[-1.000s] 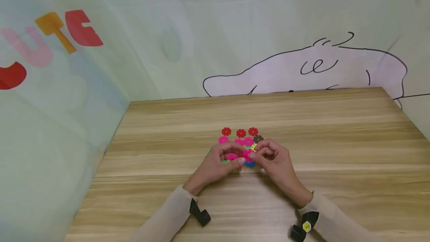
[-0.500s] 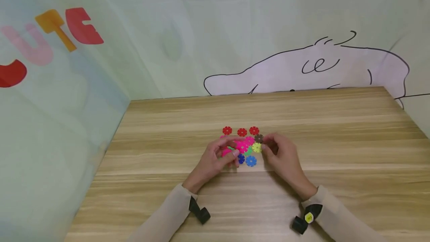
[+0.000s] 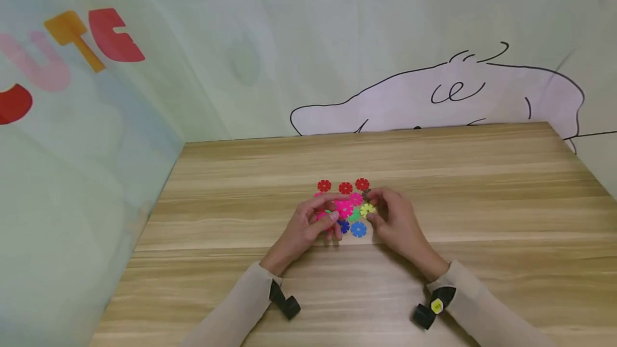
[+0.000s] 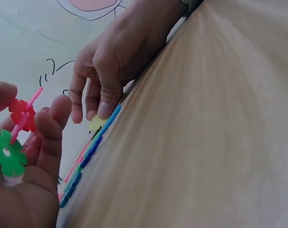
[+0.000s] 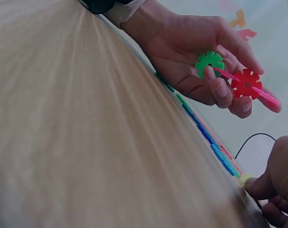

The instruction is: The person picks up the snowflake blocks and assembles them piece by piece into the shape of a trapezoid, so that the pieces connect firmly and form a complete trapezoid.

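My left hand holds a small chain of slotted snowflake discs above the table. In the right wrist view the chain shows a green disc, a red disc and pink discs set edge-on between and beyond them. My right hand is at the right end of the loose discs, its thumb and fingertips pinching a yellow snowflake disc. That disc stands tilted up in the left wrist view, its lower part near the tabletop. A brown disc lies partly hidden behind the right fingers.
Several loose discs lie flat in rows on the wooden table. Red discs form the back row, with pink ones in front. A light blue disc and a dark blue disc lie nearest me. A printed cloth wall stands behind.
My right hand has let go of the pink part of the chain, moved right, and closed on the yellow disc. The left hand keeps the chain and has shifted slightly left.
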The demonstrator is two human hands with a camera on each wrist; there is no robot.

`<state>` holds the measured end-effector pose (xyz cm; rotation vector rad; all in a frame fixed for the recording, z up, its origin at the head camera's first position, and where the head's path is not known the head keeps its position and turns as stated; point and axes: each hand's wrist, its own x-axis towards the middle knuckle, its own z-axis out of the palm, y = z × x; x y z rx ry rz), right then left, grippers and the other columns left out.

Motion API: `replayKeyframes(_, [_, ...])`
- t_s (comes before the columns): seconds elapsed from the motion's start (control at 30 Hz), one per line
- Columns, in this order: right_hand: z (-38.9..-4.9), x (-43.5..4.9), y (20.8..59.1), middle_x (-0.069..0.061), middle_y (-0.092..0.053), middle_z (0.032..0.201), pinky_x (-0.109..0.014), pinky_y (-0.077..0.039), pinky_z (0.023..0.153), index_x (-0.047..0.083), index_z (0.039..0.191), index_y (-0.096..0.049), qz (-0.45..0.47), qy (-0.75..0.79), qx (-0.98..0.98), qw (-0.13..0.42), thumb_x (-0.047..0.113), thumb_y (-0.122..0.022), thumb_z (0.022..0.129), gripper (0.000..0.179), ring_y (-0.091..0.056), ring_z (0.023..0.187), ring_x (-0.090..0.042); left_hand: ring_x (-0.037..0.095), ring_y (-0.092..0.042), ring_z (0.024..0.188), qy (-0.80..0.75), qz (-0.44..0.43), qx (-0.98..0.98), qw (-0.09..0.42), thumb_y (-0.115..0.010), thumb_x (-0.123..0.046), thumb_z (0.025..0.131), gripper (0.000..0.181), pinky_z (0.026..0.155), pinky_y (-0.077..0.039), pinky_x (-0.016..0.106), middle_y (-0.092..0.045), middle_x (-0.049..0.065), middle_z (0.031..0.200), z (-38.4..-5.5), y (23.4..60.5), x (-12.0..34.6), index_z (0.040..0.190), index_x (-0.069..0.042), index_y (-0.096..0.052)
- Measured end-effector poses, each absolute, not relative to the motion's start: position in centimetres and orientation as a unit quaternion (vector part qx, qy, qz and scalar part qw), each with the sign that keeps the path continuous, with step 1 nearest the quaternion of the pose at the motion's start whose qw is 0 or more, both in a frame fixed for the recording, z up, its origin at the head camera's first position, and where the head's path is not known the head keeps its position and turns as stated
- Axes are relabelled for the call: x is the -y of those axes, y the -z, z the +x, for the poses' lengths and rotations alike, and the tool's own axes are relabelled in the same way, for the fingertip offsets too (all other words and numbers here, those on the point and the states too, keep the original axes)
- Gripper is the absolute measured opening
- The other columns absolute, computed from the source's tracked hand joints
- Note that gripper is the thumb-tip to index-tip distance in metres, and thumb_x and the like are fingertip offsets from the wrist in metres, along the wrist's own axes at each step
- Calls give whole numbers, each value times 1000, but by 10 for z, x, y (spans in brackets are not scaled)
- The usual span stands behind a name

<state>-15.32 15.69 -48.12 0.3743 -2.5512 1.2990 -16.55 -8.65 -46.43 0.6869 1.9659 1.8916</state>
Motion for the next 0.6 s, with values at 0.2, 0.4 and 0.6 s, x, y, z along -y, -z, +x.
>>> replayKeyframes(0.2, [-152, -159, 481, -12, -77, 111, -22, -57, 87, 3, 120, -72, 115, -512, 843, 119, -15, -74, 87, 37, -71, 97, -23, 10, -72, 69, -667, 235, -684, 179, -56, -16, 110, 38, 61, -56, 21, -63, 26, 106, -165, 464, 86, 148, -13, -60])
replayKeyframes(0.4, [-150, -159, 479, -13, -80, 109, -19, -54, 77, 4, 115, -76, 125, -554, 810, 143, -8, -77, 91, 27, -67, 87, -13, 12, -69, 64, -667, 249, -680, 176, -56, -16, 110, 39, 58, -54, 23, -65, 16, 97, -165, 464, 85, 149, -8, -59])
replayKeyframes(0.6, [-150, -157, 477, -9, -77, 94, -19, -48, 69, 4, 111, -78, 146, -587, 778, 171, -7, -78, 92, 21, -59, 78, -6, 13, -68, 60, -675, 246, -669, 190, -55, -15, 110, 37, 57, -54, 22, -65, 10, 92, -165, 464, 86, 147, -11, -60])
